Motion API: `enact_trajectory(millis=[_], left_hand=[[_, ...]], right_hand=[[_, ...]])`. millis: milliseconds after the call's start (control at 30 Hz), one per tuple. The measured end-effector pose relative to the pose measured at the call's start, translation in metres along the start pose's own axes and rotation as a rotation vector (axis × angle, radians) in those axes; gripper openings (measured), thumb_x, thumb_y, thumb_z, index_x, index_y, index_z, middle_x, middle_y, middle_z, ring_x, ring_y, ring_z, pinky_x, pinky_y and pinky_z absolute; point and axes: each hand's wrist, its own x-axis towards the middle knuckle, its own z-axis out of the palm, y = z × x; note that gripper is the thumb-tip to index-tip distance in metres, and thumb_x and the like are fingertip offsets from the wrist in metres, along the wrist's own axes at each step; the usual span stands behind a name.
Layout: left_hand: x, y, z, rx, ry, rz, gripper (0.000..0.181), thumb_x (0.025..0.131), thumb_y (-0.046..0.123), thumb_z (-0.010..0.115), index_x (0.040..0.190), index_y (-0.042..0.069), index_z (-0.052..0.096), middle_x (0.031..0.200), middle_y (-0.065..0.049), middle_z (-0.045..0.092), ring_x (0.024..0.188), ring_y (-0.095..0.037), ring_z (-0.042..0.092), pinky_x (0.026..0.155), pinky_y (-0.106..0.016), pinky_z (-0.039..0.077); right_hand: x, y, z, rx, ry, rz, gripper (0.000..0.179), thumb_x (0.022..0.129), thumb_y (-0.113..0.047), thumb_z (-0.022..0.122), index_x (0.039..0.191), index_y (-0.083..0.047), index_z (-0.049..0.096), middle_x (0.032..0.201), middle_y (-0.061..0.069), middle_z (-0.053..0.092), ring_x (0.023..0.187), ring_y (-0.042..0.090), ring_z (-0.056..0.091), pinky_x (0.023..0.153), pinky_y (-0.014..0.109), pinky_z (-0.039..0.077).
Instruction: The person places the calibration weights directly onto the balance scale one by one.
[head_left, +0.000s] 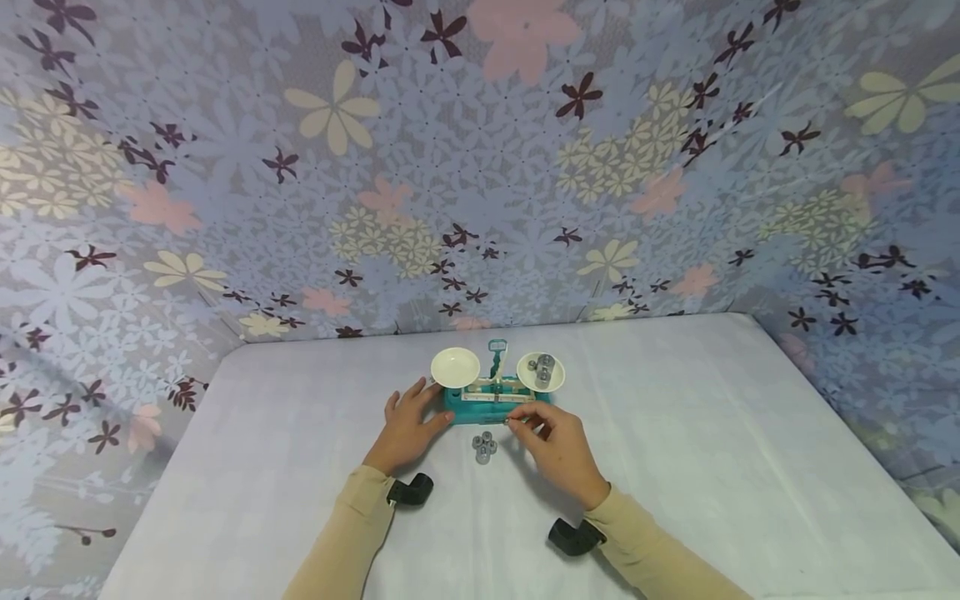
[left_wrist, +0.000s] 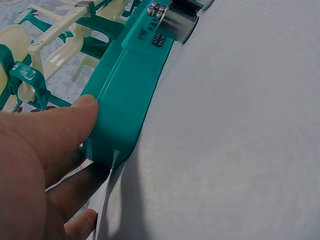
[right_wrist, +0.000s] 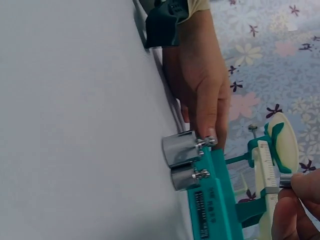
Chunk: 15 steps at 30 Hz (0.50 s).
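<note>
A green balance scale [head_left: 480, 411] stands on the white-covered table, with cream pans on both sides. My left hand [head_left: 406, 429] holds the left end of its base, thumb on top and fingers against the end. The left pan [head_left: 455, 367] is bare; several metal weights [head_left: 545, 372] occupy the right pan [head_left: 525, 365]. Between thumb and finger, my right hand [head_left: 557, 450] pinches a small metal weight [right_wrist: 285, 180]. It is close to the graduated beam [right_wrist: 265, 162] in the right wrist view; whether they touch I cannot tell.
Several knobbed metal weights [head_left: 483, 450] are grouped on the cloth in front of the base. A flower-patterned curtain [head_left: 480, 167] hangs behind the table [head_left: 300, 400]. Black wrist cameras [head_left: 573, 537] are strapped at both sleeves.
</note>
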Motion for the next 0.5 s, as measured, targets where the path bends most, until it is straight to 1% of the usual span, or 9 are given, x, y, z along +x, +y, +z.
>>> enact_trajectory(millis=[200, 333, 500], left_hand=[[-0.001, 0.001, -0.002, -0.004, 0.000, -0.001, 0.059, 0.090, 0.041, 0.057, 0.139, 0.010, 0.043, 0.143, -0.009, 0.041, 0.138, -0.028, 0.021, 0.110, -0.054, -0.002], [0.000, 0.001, -0.002, -0.002, 0.004, 0.000, 0.059, 0.090, 0.042, 0.057, 0.139, 0.011, 0.044, 0.143, -0.009, 0.041, 0.138, -0.028, 0.022, 0.110, -0.053, -0.002], [0.000, -0.001, -0.001, 0.011, 0.000, 0.004, 0.059, 0.090, 0.042, 0.056, 0.139, 0.012, 0.043, 0.143, -0.009, 0.041, 0.138, -0.028, 0.022, 0.110, -0.054, -0.001]], right_hand=[[0.003, -0.005, -0.003, -0.001, 0.027, -0.026, 0.007, 0.085, -0.017, 0.069, 0.091, -0.020, 0.068, 0.080, -0.013, 0.063, 0.067, 0.009, 0.058, 0.055, 0.023, 0.047], [0.005, -0.008, -0.007, 0.010, 0.039, -0.046, 0.007, 0.085, -0.019, 0.068, 0.092, -0.020, 0.068, 0.080, -0.011, 0.064, 0.069, 0.011, 0.058, 0.056, 0.024, 0.047], [0.007, -0.010, -0.012, -0.014, 0.064, -0.043, 0.009, 0.085, -0.017, 0.069, 0.092, -0.021, 0.068, 0.081, -0.012, 0.064, 0.069, 0.008, 0.057, 0.058, 0.023, 0.047]])
